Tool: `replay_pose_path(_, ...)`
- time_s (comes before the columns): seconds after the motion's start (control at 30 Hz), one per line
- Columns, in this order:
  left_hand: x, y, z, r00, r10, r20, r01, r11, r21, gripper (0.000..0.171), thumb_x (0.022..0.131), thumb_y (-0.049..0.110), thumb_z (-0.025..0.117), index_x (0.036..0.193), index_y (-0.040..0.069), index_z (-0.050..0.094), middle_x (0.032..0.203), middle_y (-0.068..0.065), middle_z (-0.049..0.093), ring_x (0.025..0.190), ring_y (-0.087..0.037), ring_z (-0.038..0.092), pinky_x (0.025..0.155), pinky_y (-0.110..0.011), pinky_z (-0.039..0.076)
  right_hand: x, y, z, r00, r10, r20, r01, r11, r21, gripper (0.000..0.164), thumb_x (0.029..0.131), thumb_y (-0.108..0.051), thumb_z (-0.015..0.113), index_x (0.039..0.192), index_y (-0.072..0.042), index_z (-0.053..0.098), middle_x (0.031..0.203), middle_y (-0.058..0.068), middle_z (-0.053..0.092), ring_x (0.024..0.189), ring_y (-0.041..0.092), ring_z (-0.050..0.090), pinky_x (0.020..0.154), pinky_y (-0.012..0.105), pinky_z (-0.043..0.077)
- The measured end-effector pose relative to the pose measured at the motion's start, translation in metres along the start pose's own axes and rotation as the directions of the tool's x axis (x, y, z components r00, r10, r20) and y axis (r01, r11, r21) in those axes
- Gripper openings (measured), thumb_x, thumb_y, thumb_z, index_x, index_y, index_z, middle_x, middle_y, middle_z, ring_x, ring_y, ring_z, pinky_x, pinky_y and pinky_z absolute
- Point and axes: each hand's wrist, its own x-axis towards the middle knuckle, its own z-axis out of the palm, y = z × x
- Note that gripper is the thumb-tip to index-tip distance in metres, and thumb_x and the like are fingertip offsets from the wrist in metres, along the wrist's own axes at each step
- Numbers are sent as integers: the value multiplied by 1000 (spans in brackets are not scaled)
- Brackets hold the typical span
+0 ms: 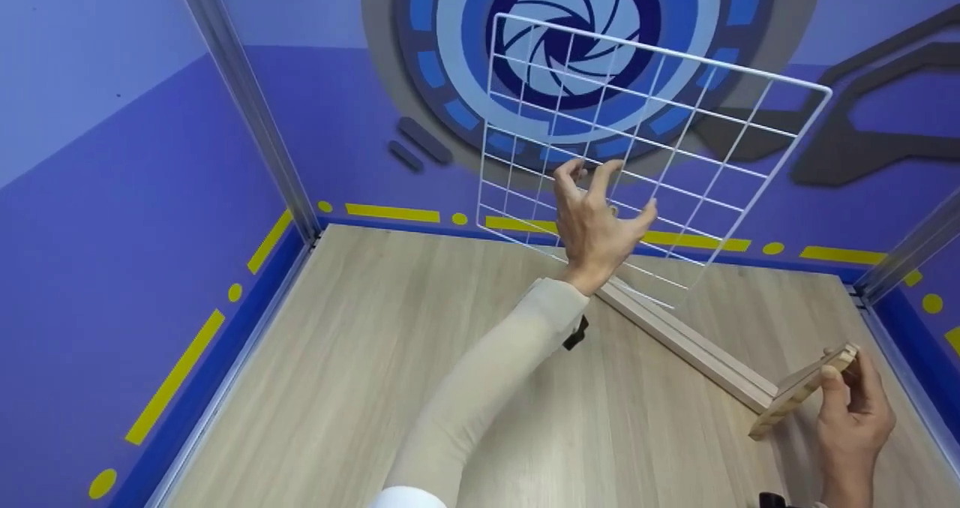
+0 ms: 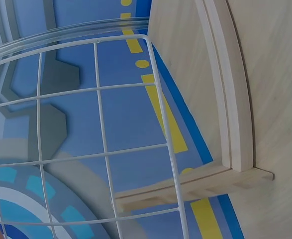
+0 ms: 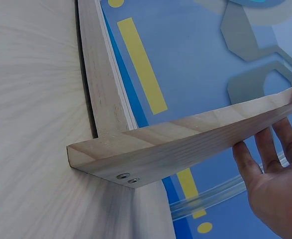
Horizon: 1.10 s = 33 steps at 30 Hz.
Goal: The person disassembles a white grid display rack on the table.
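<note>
My left hand (image 1: 600,219) holds a white wire grid panel (image 1: 679,149) by its middle, fingers hooked at the wires. The panel hangs tilted in the air. Behind its lower edge, on the table, lies a long wooden bar (image 1: 675,335) with a groove along it, plain in the left wrist view. A short wooden board (image 1: 802,392) is joined to the bar's near right end. At that board's raised end my right hand (image 1: 855,422) pinches it between thumb and fingers. Two screw heads (image 3: 128,178) show on the board's outer face in the right wrist view. The bar's far end is hidden behind my left hand.
The light wood tabletop (image 1: 360,388) is bounded by blue-purple printed walls (image 1: 322,118) at the back and both sides. Metal profiles (image 1: 247,95) run up the corners. The panel's upper part stands in front of the back wall.
</note>
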Motion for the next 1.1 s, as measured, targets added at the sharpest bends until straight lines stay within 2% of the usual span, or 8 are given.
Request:
replay_pose_path(0.17, 0, -10, -3, 1000, 5, -16, -5, 1000, 10, 62, 80, 52, 89, 132, 25, 70, 144, -12, 45, 130, -26, 54, 101, -27, 51, -1, 3, 0, 1000, 1, -2, -1, 1000, -11, 49, 101, 9, 62, 149, 1, 60, 123, -13, 72, 113, 5, 64, 96, 12, 49)
replay_pose_path(0.23, 0, -14, -5, 1000, 7, -27, -7, 1000, 4, 61, 79, 50, 90, 131, 25, 71, 143, -13, 46, 129, -27, 54, 101, -30, 52, -1, 6, 0, 1000, 0, -2, 0, 999, 33, 49, 100, 12, 61, 149, 3, 59, 123, -11, 72, 113, 6, 64, 96, 12, 49)
replay_pose_path(0.4, 1, -23, -9, 999, 0, -34, 0, 1000, -14, 58, 80, 47, 90, 130, 24, 71, 143, -14, 45, 131, -29, 53, 104, -38, 51, -2, 5, 0, 1000, 16, -5, -16, 999, 39, 50, 101, 11, 60, 150, 1, 58, 123, -13, 70, 113, 6, 62, 95, 13, 48)
replay_pose_path(0.57, 1, -34, -14, 998, -2, -59, 2, 1000, -7, 60, 79, 45, 91, 131, 23, 71, 145, -16, 45, 133, -31, 53, 108, -39, 47, -2, 2, 1, 999, 35, 5, -34, 999, -42, 51, 103, 7, 61, 152, -3, 57, 124, -18, 68, 115, 4, 62, 96, 12, 47)
replay_pose_path(0.73, 0, -44, -20, 996, 13, -88, -11, 1000, 18, 63, 77, 47, 92, 133, 24, 73, 146, -17, 47, 135, -30, 52, 109, -42, 45, -3, 2, 2, 999, 43, 8, -43, 999, -29, 51, 103, 8, 60, 152, -2, 57, 125, -16, 68, 116, 5, 61, 97, 12, 47)
replay_pose_path(0.9, 1, -54, -27, 994, 15, -107, -8, 998, 69, 64, 76, 47, 92, 134, 26, 75, 145, -16, 48, 132, -30, 54, 107, -42, 46, -3, -1, 2, 998, 54, 9, -53, 997, -59, 50, 104, 5, 61, 153, -5, 57, 125, -18, 67, 116, 5, 61, 95, 11, 47)
replay_pose_path(1.1, -1, -70, -34, 991, -1, -137, 13, 996, 83, 65, 72, 43, 95, 131, 24, 76, 141, -17, 50, 128, -33, 57, 103, -44, 48, 0, 2, 0, 1000, 20, -1, -20, 999, -37, 49, 102, 8, 62, 150, -1, 59, 122, -17, 70, 113, 5, 63, 96, 12, 48)
